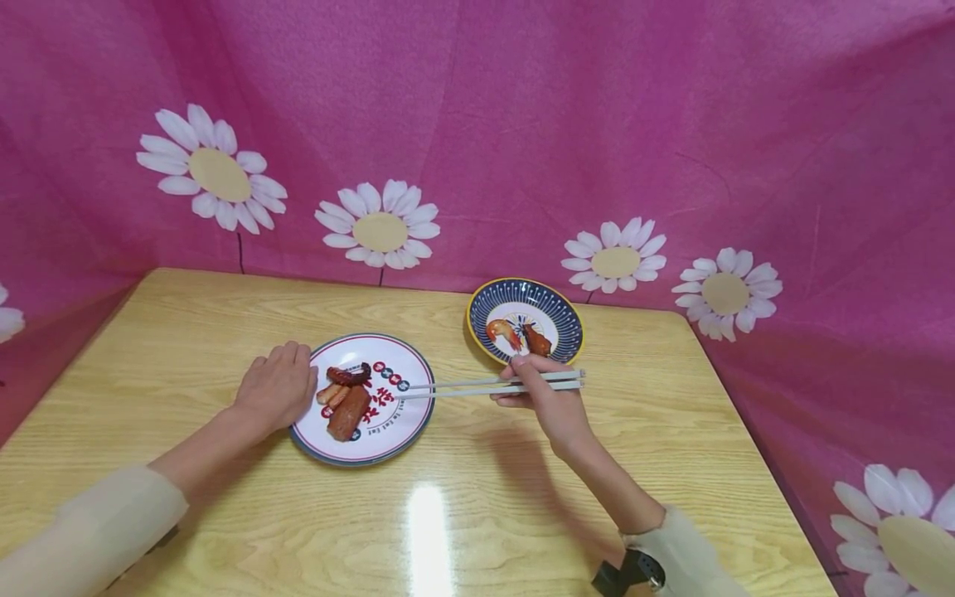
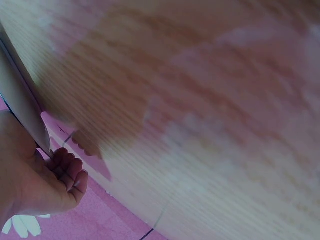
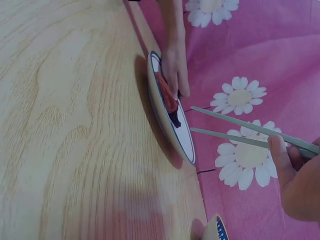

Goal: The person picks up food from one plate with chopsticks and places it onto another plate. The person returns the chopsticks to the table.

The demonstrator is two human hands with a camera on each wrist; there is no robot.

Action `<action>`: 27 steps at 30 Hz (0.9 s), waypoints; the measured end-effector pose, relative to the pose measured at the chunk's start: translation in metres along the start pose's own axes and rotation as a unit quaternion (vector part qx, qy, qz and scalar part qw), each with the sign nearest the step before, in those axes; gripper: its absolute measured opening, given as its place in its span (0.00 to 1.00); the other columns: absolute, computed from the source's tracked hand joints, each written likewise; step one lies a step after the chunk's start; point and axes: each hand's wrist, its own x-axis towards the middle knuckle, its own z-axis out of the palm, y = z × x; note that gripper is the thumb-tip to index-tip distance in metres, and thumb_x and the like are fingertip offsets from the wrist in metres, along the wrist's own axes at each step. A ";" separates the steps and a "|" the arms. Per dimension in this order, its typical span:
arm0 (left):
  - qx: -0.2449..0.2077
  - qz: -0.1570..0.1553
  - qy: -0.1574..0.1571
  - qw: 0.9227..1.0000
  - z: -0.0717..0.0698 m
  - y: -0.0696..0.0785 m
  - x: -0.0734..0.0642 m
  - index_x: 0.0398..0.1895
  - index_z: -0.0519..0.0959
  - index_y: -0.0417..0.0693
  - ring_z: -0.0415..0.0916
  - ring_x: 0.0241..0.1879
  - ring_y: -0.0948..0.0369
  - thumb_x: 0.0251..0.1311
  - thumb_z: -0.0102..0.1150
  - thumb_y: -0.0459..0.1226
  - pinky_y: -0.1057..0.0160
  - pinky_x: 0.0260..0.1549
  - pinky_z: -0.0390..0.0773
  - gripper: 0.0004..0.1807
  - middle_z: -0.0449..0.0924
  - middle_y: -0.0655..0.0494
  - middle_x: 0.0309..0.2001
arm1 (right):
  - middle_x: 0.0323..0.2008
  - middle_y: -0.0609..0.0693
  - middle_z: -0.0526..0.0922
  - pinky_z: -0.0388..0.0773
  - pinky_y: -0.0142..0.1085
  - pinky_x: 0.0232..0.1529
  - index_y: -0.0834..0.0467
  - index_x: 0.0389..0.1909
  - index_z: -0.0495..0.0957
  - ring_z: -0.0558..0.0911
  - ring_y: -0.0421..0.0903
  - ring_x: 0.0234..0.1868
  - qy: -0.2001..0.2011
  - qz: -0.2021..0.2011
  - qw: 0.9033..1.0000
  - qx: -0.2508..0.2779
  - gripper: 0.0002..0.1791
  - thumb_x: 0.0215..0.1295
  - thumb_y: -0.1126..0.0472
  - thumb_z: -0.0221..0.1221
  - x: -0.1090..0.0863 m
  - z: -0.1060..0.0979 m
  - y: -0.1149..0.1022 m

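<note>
My left hand point(image 1: 278, 386) grips the left rim of a white plate point(image 1: 399, 431) with a dark edge and red print; its fingers curl at the rim in the left wrist view. Heaped on the plate's left half are a brown chunk of meat point(image 1: 348, 414), a pale orange shrimp point(image 1: 328, 395) and a dark red, curled piece point(image 1: 348, 375). In my right hand point(image 1: 552, 402) is a pair of pale chopsticks point(image 1: 462, 390). Their tips stand slightly apart over the plate's right side, with nothing between them.
Behind the right hand stands a blue-patterned bowl point(image 1: 559, 307) with a yellow rim. It holds a shrimp point(image 1: 504, 332) and a glossy brown piece of meat point(image 1: 536, 340). A pink cloth point(image 1: 492, 149) with white daisies hangs behind the wooden table point(image 1: 224, 315).
</note>
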 end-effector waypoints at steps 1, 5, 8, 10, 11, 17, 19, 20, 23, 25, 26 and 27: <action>0.000 0.000 0.001 1.000 0.000 0.000 0.000 0.45 0.68 0.28 0.70 0.41 0.44 0.73 0.44 0.37 0.45 0.37 0.71 0.15 0.68 0.40 0.36 | 0.29 0.59 0.82 0.83 0.44 0.34 0.79 0.34 0.77 0.87 0.52 0.29 -0.002 0.001 1.000 0.001 0.15 0.74 0.69 0.51 0.000 0.001 0.000; -0.002 0.000 0.002 1.000 0.000 0.000 0.000 0.45 0.68 0.29 0.70 0.41 0.44 0.73 0.44 0.37 0.46 0.37 0.71 0.15 0.68 0.40 0.36 | 0.30 0.60 0.82 0.83 0.43 0.34 0.83 0.36 0.74 0.87 0.50 0.29 -0.009 0.004 1.000 0.006 0.16 0.74 0.69 0.50 0.000 0.007 0.000; -0.003 0.001 0.004 1.000 0.001 -0.001 0.000 0.44 0.68 0.29 0.70 0.41 0.44 0.73 0.44 0.37 0.46 0.37 0.70 0.15 0.68 0.40 0.36 | 0.30 0.59 0.82 0.83 0.42 0.34 0.83 0.36 0.74 0.86 0.48 0.28 -0.013 0.009 1.000 0.012 0.16 0.74 0.69 0.50 -0.001 0.011 0.002; -0.004 0.002 0.005 1.000 0.001 -0.001 0.000 0.44 0.68 0.29 0.70 0.41 0.44 0.73 0.44 0.37 0.46 0.37 0.70 0.15 0.68 0.40 0.36 | 0.30 0.59 0.82 0.83 0.41 0.34 0.82 0.36 0.74 0.86 0.48 0.28 -0.018 0.011 1.000 0.011 0.16 0.75 0.69 0.49 -0.001 0.014 0.003; -0.004 0.002 0.006 1.000 0.001 -0.001 0.000 0.44 0.68 0.29 0.70 0.41 0.44 0.73 0.44 0.37 0.46 0.37 0.70 0.15 0.68 0.40 0.36 | 0.30 0.59 0.82 0.83 0.41 0.34 0.82 0.36 0.74 0.86 0.49 0.28 -0.022 0.011 1.000 0.011 0.16 0.75 0.69 0.49 -0.002 0.015 0.004; -0.008 0.001 0.008 1.000 0.002 -0.001 0.000 0.44 0.68 0.29 0.70 0.41 0.43 0.73 0.44 0.37 0.46 0.37 0.70 0.15 0.68 0.41 0.36 | 0.29 0.59 0.80 0.84 0.41 0.34 0.82 0.35 0.74 0.86 0.51 0.30 -0.049 0.015 0.999 -0.004 0.17 0.75 0.68 0.49 -0.004 0.023 0.008; -0.008 0.002 0.009 1.000 0.002 -0.001 0.000 0.44 0.68 0.29 0.70 0.41 0.43 0.73 0.44 0.37 0.46 0.37 0.70 0.15 0.68 0.40 0.36 | 0.29 0.58 0.80 0.84 0.41 0.34 0.82 0.35 0.74 0.86 0.51 0.30 -0.053 0.019 0.998 -0.008 0.18 0.75 0.67 0.49 -0.005 0.025 0.009; -0.008 0.002 0.009 1.000 0.002 -0.001 0.000 0.44 0.68 0.29 0.70 0.41 0.43 0.73 0.43 0.37 0.46 0.37 0.70 0.15 0.68 0.40 0.36 | 0.29 0.58 0.81 0.84 0.40 0.34 0.82 0.34 0.74 0.86 0.51 0.30 -0.055 0.020 0.998 -0.008 0.18 0.75 0.67 0.48 -0.005 0.025 0.010; -0.009 0.002 0.011 1.000 0.002 -0.001 0.000 0.44 0.68 0.29 0.70 0.41 0.43 0.73 0.44 0.37 0.46 0.36 0.70 0.15 0.68 0.40 0.36 | 0.29 0.60 0.81 0.83 0.40 0.33 0.82 0.35 0.74 0.86 0.51 0.31 -0.062 0.023 0.998 -0.010 0.18 0.75 0.67 0.48 -0.006 0.028 0.012; -0.009 0.001 0.011 1.000 0.002 -0.001 0.000 0.44 0.68 0.28 0.70 0.41 0.43 0.73 0.44 0.37 0.46 0.36 0.70 0.15 0.68 0.40 0.36 | 0.29 0.63 0.81 0.84 0.40 0.33 0.82 0.35 0.74 0.86 0.51 0.31 -0.065 0.022 0.998 -0.012 0.18 0.76 0.67 0.48 -0.007 0.029 0.014; -0.009 0.001 0.010 1.000 0.002 -0.001 0.000 0.44 0.68 0.28 0.70 0.41 0.43 0.73 0.44 0.37 0.46 0.36 0.70 0.15 0.68 0.40 0.36 | 0.30 0.63 0.81 0.84 0.40 0.34 0.81 0.35 0.74 0.86 0.51 0.30 -0.065 0.022 0.998 -0.012 0.18 0.76 0.66 0.48 -0.007 0.030 0.014; -0.008 0.002 0.009 1.000 0.002 -0.001 0.000 0.44 0.68 0.28 0.70 0.41 0.44 0.73 0.44 0.37 0.46 0.36 0.70 0.15 0.68 0.40 0.36 | 0.30 0.64 0.81 0.84 0.40 0.34 0.81 0.35 0.74 0.86 0.51 0.30 -0.065 0.023 0.998 -0.012 0.18 0.76 0.66 0.48 -0.008 0.030 0.015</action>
